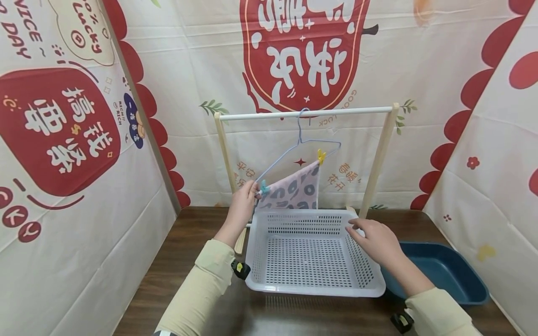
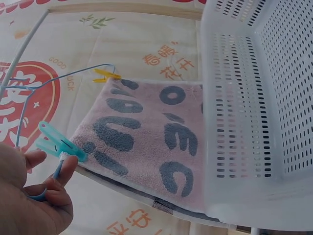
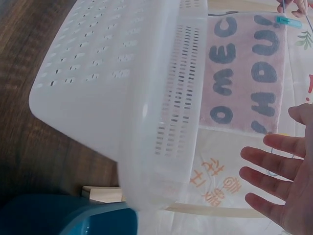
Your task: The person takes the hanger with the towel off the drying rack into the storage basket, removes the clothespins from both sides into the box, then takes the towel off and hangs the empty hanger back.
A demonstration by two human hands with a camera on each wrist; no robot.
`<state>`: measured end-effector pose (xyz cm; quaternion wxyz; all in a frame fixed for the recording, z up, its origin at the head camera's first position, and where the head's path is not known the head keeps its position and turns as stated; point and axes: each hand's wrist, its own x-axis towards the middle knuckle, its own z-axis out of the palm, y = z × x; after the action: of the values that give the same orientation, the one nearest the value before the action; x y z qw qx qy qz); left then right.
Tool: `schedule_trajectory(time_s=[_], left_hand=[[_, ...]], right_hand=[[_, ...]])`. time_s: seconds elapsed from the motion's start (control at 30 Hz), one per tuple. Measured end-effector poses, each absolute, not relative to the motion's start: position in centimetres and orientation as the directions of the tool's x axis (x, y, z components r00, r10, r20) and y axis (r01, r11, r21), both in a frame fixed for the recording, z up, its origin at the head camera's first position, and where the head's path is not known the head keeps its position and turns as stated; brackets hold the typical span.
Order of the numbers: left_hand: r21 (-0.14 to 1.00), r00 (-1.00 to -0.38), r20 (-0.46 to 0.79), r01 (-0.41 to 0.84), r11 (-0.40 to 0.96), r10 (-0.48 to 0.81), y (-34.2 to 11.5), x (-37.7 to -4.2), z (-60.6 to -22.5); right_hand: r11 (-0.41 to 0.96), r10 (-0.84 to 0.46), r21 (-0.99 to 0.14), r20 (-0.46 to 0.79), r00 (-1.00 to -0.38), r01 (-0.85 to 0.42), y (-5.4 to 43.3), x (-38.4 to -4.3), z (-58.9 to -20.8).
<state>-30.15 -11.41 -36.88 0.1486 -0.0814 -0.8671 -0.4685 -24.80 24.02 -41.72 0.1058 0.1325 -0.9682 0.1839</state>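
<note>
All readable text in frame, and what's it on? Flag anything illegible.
"搞钱要紧": left cloth
"0% Lucky": left cloth, cut off
"VICE ~": left cloth, cut off
"DAY": left cloth
"CKY": left cloth, cut off
"RICH!! RICH": left cloth
"GOOD LUCK": back cloth
"春暖花开": back cloth
"平安": back cloth
"C", "O": pink towel; full wording unclear
Back red badge: cut off, can't read
Blue badge: too small

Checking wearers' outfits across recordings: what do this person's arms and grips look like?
The left sleeve and right sleeve are pale yellow and creased, ending short of the ungloved left grip and right grip. By them sit a small black left device with a yellow-green mark and a similar right device, its marking too small to make out.
</note>
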Motion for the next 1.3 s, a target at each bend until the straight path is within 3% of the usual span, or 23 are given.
schedule_trajectory(time_s=[0.23,0.73,1.3], left_hand=[[0.818,-0.935,0.354,0.297,0.493,-0.024,-11.5,-29.9,-36.2],[0.775,-0.889,0.455,0.371,0.511,-0.045,-11.9,-29.4,-34.6],[0.761,-0.846,0.529,0.436,0.481,-0.071,-12.5,-28.2,-33.2]], right_hand=[[0.895,-0.212,-0.336,0.259,-0.942,-0.294,23.4,-25.3,-41.0],[0.878,-0.213,-0.368,0.272,-0.938,-0.306,22.6,-26.0,-39.3],[0.842,-0.204,-0.383,0.426,-0.882,-0.380,21.5,-26.4,-38.0]])
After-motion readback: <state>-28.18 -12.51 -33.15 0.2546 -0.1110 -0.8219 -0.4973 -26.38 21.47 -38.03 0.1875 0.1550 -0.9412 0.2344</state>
